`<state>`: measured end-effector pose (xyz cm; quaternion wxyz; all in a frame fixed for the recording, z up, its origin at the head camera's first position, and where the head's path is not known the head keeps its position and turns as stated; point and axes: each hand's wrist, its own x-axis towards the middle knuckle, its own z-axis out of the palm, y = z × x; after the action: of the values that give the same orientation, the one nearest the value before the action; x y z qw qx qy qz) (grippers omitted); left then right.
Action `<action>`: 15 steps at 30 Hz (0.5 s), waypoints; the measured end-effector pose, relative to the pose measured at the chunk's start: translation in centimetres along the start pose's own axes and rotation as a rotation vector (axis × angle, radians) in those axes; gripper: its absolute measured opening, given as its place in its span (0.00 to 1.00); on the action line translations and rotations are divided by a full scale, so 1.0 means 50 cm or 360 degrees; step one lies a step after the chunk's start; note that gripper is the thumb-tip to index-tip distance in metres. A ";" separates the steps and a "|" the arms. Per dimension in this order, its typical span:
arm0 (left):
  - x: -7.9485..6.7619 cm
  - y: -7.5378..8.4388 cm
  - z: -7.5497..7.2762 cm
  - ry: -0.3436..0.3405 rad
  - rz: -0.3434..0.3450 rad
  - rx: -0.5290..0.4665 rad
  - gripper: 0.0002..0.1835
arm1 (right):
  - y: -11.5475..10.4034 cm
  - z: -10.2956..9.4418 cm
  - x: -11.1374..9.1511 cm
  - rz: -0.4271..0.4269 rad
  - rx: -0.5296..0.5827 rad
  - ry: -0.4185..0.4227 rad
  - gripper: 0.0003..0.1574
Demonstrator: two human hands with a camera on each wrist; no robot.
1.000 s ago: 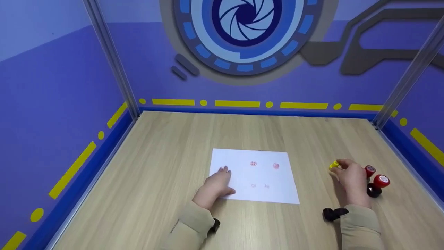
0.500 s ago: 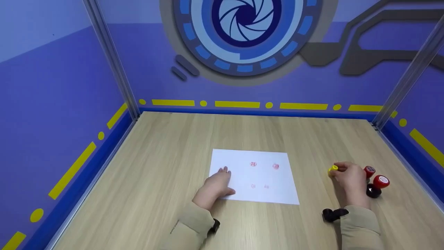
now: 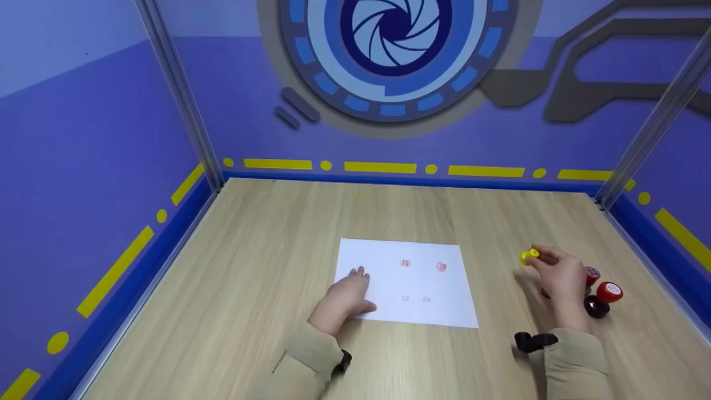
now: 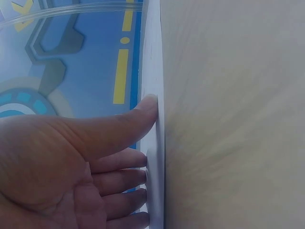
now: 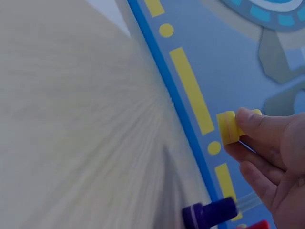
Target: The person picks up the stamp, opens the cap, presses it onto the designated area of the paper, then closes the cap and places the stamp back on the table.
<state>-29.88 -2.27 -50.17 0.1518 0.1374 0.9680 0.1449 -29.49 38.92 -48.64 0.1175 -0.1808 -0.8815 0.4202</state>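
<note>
My left hand (image 3: 349, 293) lies on the left side of a white sheet of paper (image 3: 389, 311). Its fingers are straight, and in the left wrist view the fingertips press the paper (image 4: 151, 129) close to its edge. Between thumb and fingers, my right hand (image 3: 562, 280) pinches a small yellow stamp (image 3: 527, 257), held above the table right of the sheet. The right wrist view shows that yellow stamp (image 5: 228, 128) tilted sideways in the fingertips. Several red marks are on the paper, two darker ones in the upper row and two fainter below.
Beside the right hand stand a red-topped stamp with a black base (image 3: 610, 292) and another red-topped stamp (image 3: 593, 274), partly covered by the hand. A dark purple stamp (image 5: 209, 213) stands below the fingers in the right wrist view. Walls surround the wooden table (image 3: 266, 233).
The right hand has lifted the yellow stamp off the table and moved it slightly left and away from me. The left hand has stayed on the paper.
</note>
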 end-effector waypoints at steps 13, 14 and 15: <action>0.003 0.000 0.001 0.0006 0.0007 0.0001 0.42 | -0.116 0.055 -0.056 -0.0290 0.0162 -0.0088 0.22; 0.003 0.000 0.001 0.0010 0.0006 0.0001 0.41 | -0.126 0.064 -0.061 -0.0325 0.0190 -0.0113 0.22; 0.002 0.001 0.002 0.0014 0.0004 0.0002 0.42 | -0.136 0.075 -0.067 -0.0364 0.0218 -0.0139 0.21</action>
<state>-29.95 -2.16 -50.25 0.1474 0.1383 0.9685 0.1452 -29.29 30.98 -45.82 0.1384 -0.0523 -0.8699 0.4706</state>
